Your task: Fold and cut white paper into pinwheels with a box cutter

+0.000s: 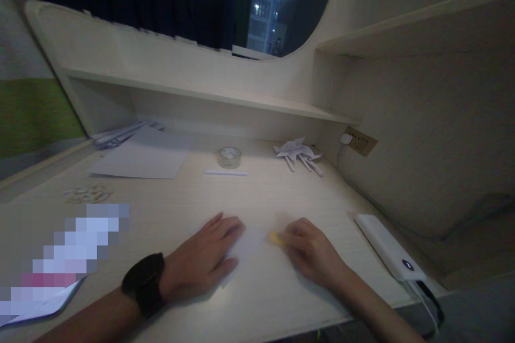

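Left hand (211, 257) lying flat, fingers spread, pressing small white paper sheet (247, 249) onto pale wooden counter (257, 193); right hand (311, 252) pinching small yellow object (276, 238) at sheet's edge. Clear tape roll (229, 157) sitting beyond, under dim shelf.

The left hand (209, 257) lies flat over a white paper (245, 249), covering much of it, so its outline stays unclear. A small yellow thing (275, 238) sits blurred in the right hand (311, 252); what it is cannot be told. A pixelated patch (72, 249) masks the desk's left side. Pale bits (86, 193) beyond it are too small to identify.
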Demonstrator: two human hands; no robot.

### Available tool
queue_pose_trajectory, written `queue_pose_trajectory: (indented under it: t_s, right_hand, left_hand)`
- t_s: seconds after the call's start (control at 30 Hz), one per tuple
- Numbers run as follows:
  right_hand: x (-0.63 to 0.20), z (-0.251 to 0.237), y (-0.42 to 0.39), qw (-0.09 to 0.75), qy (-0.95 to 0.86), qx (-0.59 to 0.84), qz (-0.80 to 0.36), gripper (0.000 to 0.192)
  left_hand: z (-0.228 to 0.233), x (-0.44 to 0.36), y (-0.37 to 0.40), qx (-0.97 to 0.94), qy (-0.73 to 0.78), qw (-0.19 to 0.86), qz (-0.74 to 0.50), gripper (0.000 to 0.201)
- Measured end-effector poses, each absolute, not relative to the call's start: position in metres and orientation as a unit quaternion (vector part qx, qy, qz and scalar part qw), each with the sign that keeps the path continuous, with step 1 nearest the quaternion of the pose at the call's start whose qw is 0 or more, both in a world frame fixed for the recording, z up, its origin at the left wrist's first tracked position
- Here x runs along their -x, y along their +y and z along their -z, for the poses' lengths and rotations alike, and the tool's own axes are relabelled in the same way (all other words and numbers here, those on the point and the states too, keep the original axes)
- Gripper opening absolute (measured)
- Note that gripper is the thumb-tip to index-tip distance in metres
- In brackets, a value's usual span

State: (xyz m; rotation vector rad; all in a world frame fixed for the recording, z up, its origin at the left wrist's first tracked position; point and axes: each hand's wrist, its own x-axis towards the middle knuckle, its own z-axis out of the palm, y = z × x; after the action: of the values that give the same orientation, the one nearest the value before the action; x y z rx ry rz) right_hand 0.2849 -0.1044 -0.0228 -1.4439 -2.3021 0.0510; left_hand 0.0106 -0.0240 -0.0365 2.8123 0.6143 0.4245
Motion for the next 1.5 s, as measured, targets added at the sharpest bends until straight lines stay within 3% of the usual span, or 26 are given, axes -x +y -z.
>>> queue_pose_trajectory:
  t_s: [1.5]
  right_hand:
    - [-0.2803,0.0296,-0.1034,0.174,-0.831,0.527,0.048,0.022]
  left_hand:
    - [0.0407,-0.0098,-0.0235,-0.956,0.205,0.117,-0.173,0.054]
